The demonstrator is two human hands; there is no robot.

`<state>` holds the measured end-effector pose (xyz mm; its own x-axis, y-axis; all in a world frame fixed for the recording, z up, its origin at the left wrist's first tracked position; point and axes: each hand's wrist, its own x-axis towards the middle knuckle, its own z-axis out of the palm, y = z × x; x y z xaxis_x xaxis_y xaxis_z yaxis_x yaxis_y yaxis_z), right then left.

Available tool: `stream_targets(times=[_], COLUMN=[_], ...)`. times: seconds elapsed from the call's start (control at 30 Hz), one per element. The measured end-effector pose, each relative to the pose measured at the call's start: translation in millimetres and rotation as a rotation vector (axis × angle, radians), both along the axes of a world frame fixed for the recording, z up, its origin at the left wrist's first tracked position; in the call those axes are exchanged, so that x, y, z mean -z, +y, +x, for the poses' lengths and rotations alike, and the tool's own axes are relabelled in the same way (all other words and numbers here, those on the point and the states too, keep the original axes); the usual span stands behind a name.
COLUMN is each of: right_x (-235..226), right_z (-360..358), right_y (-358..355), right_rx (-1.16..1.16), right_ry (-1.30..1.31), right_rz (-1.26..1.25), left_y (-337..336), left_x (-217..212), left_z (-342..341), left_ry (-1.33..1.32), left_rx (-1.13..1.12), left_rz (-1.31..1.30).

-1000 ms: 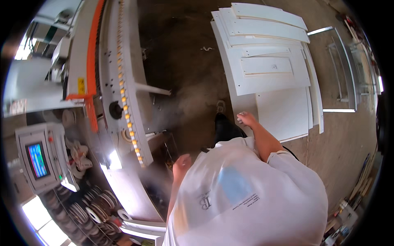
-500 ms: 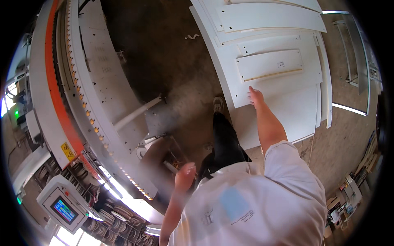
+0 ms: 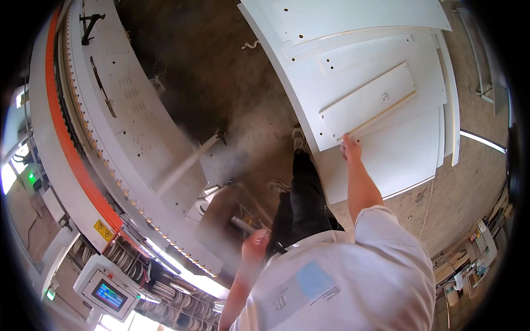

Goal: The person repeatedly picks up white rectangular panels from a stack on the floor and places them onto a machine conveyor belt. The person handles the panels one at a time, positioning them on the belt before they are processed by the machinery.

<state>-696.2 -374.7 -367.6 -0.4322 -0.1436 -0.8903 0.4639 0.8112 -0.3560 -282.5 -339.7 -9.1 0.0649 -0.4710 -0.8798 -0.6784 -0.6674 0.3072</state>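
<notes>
Two bare hands in view. Right hand [image 3: 350, 148]: extended to the stack on the right, fingers and thumb drawn together, apparently pinching the near left corner of a narrow white rectangular panel [image 3: 368, 100] with a tan near edge; underside of the grip hidden. Left hand [image 3: 255, 243]: low, beside the black cloth trousers [image 3: 303, 196], blurred, loosely curled, nothing visible inside; cannot tell degree of closure.

Position of narrow panel: aslant on top of a broad white panel with dark round holes [image 3: 298, 77], far end toward the right, gripped corner close to the near edge of the broad panel. Slight lift at that corner: cannot tell. Nearer and lower in the stack: plain white flat panel [image 3: 389, 160]. Far left: long pale metal machine with an orange stripe [image 3: 160, 149], well apart from the stack.

Step in hand, judged: one-handed taking hold of the topmost small panel. Next move, judged: calls for thumb and fingers secure on opposite faces, gentle level handling, perhaps left-hand support against swinging or scraping.
</notes>
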Motion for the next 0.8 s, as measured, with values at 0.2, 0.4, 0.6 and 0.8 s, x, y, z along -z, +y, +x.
stream_targets(times=[0.2,0.4,0.6,0.8], right_x=[-24.0,-64.3,-175.6,-278.0], right_z=[33.3,60.6,109.9,161.9], right_y=[45.8,21.5,16.2,30.3], right_rx=[0.225,0.204,0.052,-0.317], right_ry=[-0.151,-0.393,-0.723,-0.944], right_rz=[0.041,-0.309,-0.441,-0.376], left_y=[9.8,-14.5,-58.1,-77.0], left_x=[19.1,22.3,47.0,65.6], left_z=[3.1,-17.9,-67.1,-79.2], left_ry=[0.054,0.176,0.452,0.529], left_rx=[0.017,0.166,-0.116,-0.311], left_rz=[-0.054,-0.113,-0.324,-0.051])
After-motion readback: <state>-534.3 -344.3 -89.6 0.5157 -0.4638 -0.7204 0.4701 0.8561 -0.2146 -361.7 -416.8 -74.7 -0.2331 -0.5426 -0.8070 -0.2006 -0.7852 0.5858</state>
